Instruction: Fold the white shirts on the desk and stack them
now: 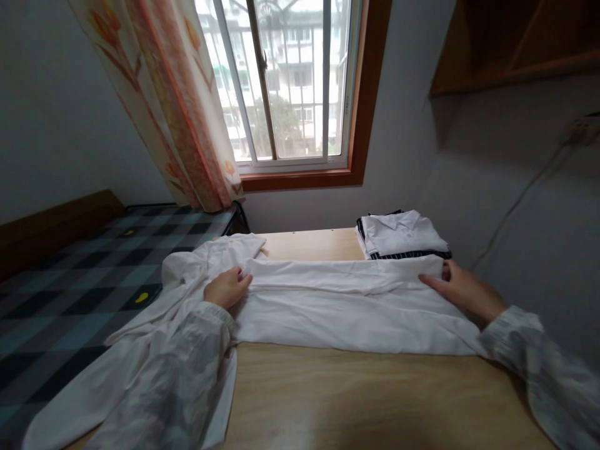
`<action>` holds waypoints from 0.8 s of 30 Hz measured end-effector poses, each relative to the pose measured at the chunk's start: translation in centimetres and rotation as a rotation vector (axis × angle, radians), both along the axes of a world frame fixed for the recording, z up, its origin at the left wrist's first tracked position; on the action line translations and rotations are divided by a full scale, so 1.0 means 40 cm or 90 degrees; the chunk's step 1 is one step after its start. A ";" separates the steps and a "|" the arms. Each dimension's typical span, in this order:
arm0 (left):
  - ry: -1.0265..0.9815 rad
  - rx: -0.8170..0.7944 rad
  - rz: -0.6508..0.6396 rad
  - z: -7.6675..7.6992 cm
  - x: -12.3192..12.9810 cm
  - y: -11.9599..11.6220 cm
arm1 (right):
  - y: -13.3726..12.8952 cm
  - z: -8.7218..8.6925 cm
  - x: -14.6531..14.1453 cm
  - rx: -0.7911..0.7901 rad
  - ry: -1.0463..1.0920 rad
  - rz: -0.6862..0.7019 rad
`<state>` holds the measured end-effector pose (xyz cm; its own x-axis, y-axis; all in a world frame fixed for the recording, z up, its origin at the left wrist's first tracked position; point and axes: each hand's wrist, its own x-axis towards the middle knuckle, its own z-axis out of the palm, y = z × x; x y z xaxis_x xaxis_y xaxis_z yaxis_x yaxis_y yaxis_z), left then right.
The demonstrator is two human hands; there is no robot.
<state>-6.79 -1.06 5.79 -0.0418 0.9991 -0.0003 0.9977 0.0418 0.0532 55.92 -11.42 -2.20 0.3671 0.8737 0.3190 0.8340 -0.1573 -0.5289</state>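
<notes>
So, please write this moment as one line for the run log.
left hand: touching white garment | right hand: holding its right end | folded stack: on table, beyond garment

Wht matt cloth [356,319], smooth lt wood tabletop [375,394], plaid cloth bedding [84,281]

Folded stack [405,236], upper R of ctr., on counter [328,400]; bed [94,275], far L; window [290,81], top ctr., behind.
</notes>
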 end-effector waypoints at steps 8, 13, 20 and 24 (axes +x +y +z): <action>0.016 0.033 0.033 -0.009 0.041 -0.029 | 0.143 0.065 -0.001 0.076 -0.125 0.261; 0.017 0.046 0.036 -0.022 0.043 -0.038 | 0.184 0.066 0.044 -0.019 0.094 0.262; 0.032 0.053 0.047 -0.034 0.046 -0.036 | 0.165 0.054 0.086 -0.042 0.074 0.348; 0.034 0.061 0.049 -0.041 0.045 -0.033 | 0.188 0.030 0.093 0.000 0.002 0.366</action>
